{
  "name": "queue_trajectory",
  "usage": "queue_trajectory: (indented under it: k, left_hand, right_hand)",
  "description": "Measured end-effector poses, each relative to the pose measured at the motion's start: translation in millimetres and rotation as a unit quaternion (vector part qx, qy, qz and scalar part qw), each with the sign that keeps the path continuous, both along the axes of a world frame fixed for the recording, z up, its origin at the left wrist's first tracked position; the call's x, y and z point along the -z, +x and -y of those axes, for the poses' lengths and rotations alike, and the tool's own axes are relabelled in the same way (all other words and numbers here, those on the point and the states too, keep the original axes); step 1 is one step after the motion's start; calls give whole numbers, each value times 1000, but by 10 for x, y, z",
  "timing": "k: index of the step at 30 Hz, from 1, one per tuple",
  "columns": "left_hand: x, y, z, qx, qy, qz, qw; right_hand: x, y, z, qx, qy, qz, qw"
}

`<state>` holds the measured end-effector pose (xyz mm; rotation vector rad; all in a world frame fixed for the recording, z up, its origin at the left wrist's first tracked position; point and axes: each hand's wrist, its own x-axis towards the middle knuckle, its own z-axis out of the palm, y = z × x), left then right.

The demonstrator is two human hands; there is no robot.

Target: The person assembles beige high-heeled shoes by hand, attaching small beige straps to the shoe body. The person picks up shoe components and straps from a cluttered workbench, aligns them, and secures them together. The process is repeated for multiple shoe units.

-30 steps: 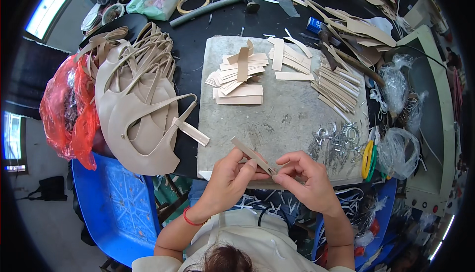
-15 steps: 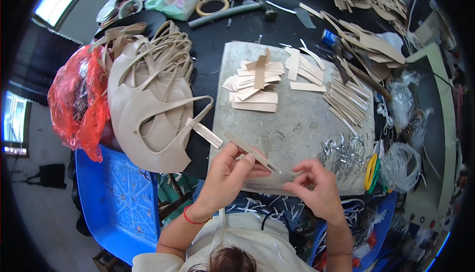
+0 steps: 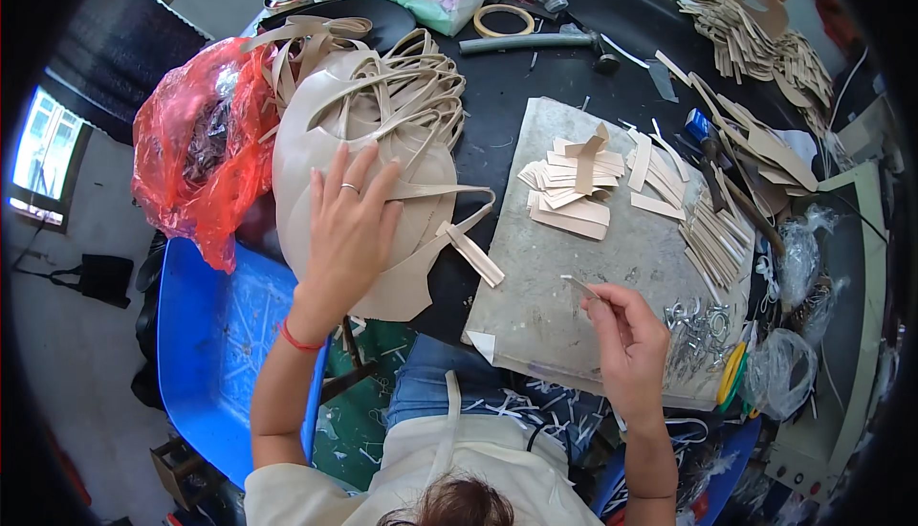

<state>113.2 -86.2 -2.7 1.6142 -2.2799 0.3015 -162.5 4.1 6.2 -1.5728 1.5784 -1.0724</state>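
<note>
My left hand lies flat, fingers spread, on a pile of beige leather-like bag panels with looped straps. From the top panel a thin strap juts right, with a short folded strip through its end. Over the grey work board, my right hand pinches a small beige strip between thumb and fingers; most of it is hidden by the hand. Near that hand on the board lie loose metal rings and fittings. Farther back are stacks of short beige strips and a fan of narrow rolled strips.
A red plastic bag leans at the pile's left, above a blue tub. Yellow and green-handled scissors rest at the board's right edge. Behind are a hammer, a tape roll and heaps of beige pieces.
My left hand has let go of the strip and moved left onto the panel pile. My right hand, empty before, now holds a strip. The view has shifted left.
</note>
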Motion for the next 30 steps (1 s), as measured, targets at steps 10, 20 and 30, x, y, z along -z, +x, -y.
queue_trajectory:
  k: [10, 20, 30]
  left_hand:
    - [-722, 145, -213, 283, -124, 76, 948]
    - [-387, -184, -520, 465, 0, 28, 885]
    - [-33, -602, -1529, -15, 306, -613, 728]
  right_hand:
    - [15, -323, -105, -14, 174, 204, 963]
    - [97, 443, 283, -181, 257, 403, 860]
    - [-3, 686, 96, -152, 83, 422, 890]
